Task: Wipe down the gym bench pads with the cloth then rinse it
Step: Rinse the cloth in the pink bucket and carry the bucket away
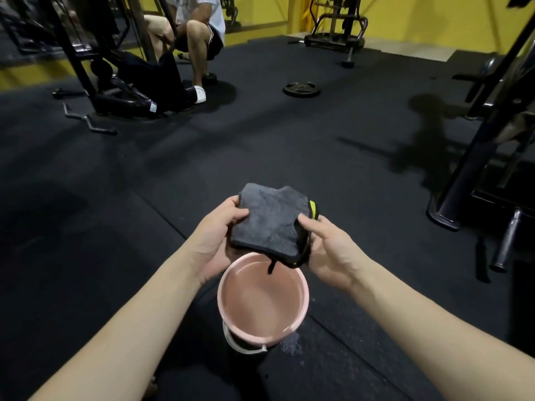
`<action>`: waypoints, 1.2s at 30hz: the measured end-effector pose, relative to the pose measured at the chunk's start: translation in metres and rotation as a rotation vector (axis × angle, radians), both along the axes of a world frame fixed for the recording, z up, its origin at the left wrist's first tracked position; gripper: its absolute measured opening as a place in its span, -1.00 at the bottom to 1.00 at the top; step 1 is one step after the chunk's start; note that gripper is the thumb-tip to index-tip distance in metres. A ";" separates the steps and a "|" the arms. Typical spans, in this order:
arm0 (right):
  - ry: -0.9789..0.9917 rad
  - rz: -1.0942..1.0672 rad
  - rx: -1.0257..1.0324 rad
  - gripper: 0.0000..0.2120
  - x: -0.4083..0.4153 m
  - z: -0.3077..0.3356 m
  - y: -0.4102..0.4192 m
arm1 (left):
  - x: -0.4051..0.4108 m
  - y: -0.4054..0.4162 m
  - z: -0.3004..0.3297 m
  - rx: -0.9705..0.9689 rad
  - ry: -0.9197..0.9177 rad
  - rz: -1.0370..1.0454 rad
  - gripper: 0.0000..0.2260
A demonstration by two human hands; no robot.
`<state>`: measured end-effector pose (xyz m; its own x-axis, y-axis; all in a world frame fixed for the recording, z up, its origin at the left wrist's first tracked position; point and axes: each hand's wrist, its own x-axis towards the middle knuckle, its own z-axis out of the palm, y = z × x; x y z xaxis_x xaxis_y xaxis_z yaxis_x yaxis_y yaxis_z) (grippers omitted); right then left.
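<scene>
I hold the cloth (270, 219) with both hands, just below the middle of the frame. My left hand (215, 238) grips its left edge, thumb on top and fingers curled underneath. My right hand (325, 250) pinches the right edge, thumb pressed on the top face, the other fingers wrapped round the folded side. The cloth is dark grey, folded into a thick square, with a yellow-green tag (313, 209) at its right corner and a dark strip hanging from its lower edge.

Directly under the cloth, lower in the frame, stands a pink bucket (302, 308) on the black floor (260, 146). Its white handle (240, 344) lies down against the near side. There seems to be water inside, though the surface is hard to make out. Pale specks mark the floor just right of the bucket.

Further out, a weight plate (302, 88) lies flat on the floor in the upper middle. At the upper left a person (197, 33) sits at a dark machine (95, 62), with a curved bar (86, 118) on the floor near it. A dark metal rack (486, 146) runs along the right edge. Another machine (335, 30) stands against the yellow wall (419, 21) at the top.
</scene>
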<state>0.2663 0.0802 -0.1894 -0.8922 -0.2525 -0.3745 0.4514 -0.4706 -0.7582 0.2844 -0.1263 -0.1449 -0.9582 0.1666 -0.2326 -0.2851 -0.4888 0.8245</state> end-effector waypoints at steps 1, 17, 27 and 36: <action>0.025 -0.068 0.090 -0.66 -0.003 -0.007 0.001 | -0.002 0.003 -0.006 -0.148 0.007 0.062 -0.87; 0.524 0.215 1.277 -0.84 -0.016 -0.028 0.063 | -0.008 0.023 -0.070 -1.337 0.252 -0.190 -0.96; 0.361 0.300 1.014 -0.76 -0.050 -0.061 0.073 | 0.008 0.055 -0.103 -0.838 -0.037 -0.153 -0.88; 0.331 0.263 0.999 -0.58 -0.069 -0.092 0.074 | 0.022 0.084 -0.141 -0.762 -0.203 -0.275 -0.82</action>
